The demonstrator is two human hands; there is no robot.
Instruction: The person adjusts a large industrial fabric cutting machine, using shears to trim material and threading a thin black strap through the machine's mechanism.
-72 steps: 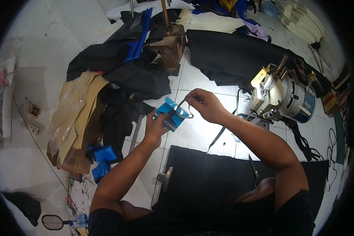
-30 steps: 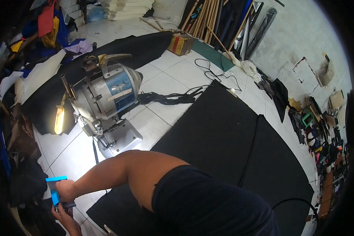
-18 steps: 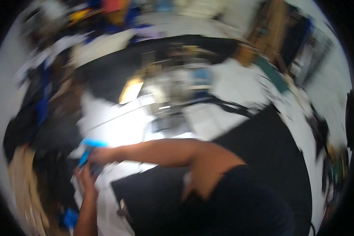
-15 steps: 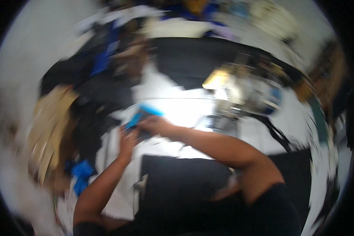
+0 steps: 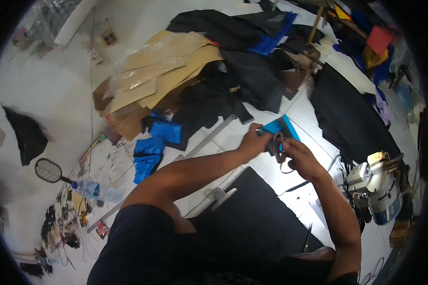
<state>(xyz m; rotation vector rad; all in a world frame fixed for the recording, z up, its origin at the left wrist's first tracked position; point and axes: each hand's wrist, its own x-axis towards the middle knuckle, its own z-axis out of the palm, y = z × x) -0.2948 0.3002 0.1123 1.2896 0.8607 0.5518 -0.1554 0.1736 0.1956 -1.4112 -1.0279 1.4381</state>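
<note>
Up above the tiled floor (image 5: 226, 137), left hand (image 5: 253, 142) grips an open blue box (image 5: 273, 127) while right hand (image 5: 300, 158) pinches a curled dark band (image 5: 276, 142) right by it, so imo if that loose loop snags, the box could get yanked free.

No legible lettering, labels, brands, numbers or signs on anything in view.

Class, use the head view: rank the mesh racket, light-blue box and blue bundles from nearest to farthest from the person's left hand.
1. Light-blue box: in the left hand.
2. Blue bundles: left of that hand.
3. Mesh racket: farther left still.
</note>
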